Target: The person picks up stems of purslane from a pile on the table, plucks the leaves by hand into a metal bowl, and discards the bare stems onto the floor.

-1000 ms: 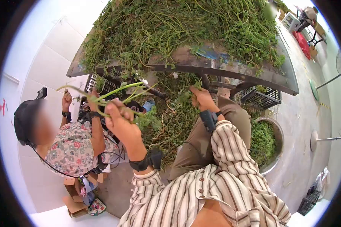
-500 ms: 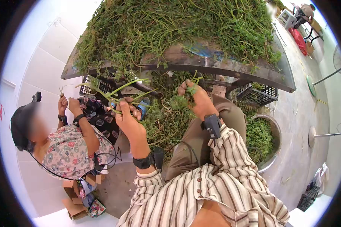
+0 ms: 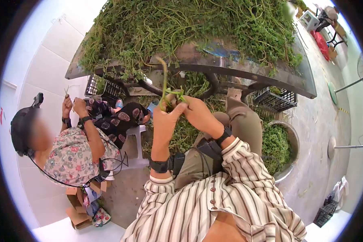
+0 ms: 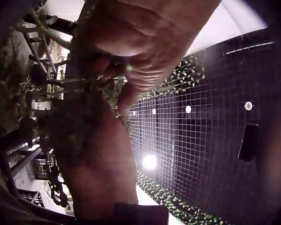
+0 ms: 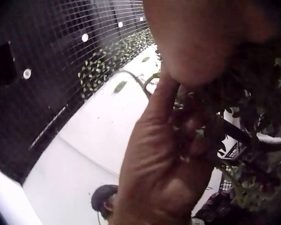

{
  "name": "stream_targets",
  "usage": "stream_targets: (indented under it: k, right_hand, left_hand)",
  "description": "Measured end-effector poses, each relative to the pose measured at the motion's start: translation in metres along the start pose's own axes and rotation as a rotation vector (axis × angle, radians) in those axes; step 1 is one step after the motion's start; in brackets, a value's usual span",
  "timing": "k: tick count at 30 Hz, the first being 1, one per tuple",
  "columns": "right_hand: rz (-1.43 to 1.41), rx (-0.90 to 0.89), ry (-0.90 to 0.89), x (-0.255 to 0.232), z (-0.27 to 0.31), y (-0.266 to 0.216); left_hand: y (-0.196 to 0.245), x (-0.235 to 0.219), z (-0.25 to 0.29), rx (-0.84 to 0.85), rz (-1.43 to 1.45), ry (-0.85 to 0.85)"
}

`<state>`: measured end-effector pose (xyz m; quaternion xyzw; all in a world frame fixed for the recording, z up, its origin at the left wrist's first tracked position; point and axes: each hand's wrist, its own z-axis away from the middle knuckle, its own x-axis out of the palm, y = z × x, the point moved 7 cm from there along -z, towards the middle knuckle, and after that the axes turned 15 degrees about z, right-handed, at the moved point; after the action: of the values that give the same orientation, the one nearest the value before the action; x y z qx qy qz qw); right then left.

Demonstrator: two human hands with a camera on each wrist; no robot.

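Observation:
In the head view my left hand holds a long green plant stem, its bare end rising above the fingers toward the table edge. My right hand has come up against the left one, pinching the leafy stems where the two meet. Small bits of green poke out between the fingers. In the left wrist view the left palm faces the right hand, fingertips hidden in shadow and leaves. From the right wrist the left hand appears below the right hand, with dark leaves beside them.
A big heap of leafy stems covers the table in front. More cuttings lie on the floor below. A metal basin of greens and a black crate stand right. A seated person works at left.
My right hand has moved left and my left hand right, so they now meet in the middle. The held stem has swung from slanting sideways to nearly upright.

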<state>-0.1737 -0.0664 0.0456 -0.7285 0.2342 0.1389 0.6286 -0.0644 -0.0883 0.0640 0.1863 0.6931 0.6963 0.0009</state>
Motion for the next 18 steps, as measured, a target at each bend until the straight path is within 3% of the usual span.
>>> stream_targets:
  k: [2,7,9,12,13,18]
  right_hand:
    - [0.06,-0.023,0.037,0.0,0.001,0.0]
    - [0.464,-0.042,-0.011,0.003,0.004,-0.004]
    - [0.427,-0.071,0.01,0.006,0.006,-0.01]
    - [0.418,-0.109,0.023,0.013,0.007,-0.017]
    - [0.451,-0.118,0.02,0.015,0.007,-0.018]
    - [0.428,-0.116,0.002,0.023,0.009,-0.014]
  left_hand:
    - [-0.001,0.008,-0.001,-0.029,0.004,-0.077]
    - [-0.015,0.0,-0.002,-0.041,-0.032,0.022]
    - [-0.007,-0.003,-0.003,0.164,-0.122,0.102]
    - [-0.005,-0.016,-0.007,0.101,-0.166,0.182]
    - [-0.002,-0.017,-0.007,0.17,-0.172,0.195]
    - [-0.025,-0.031,-0.012,0.16,-0.132,0.201]
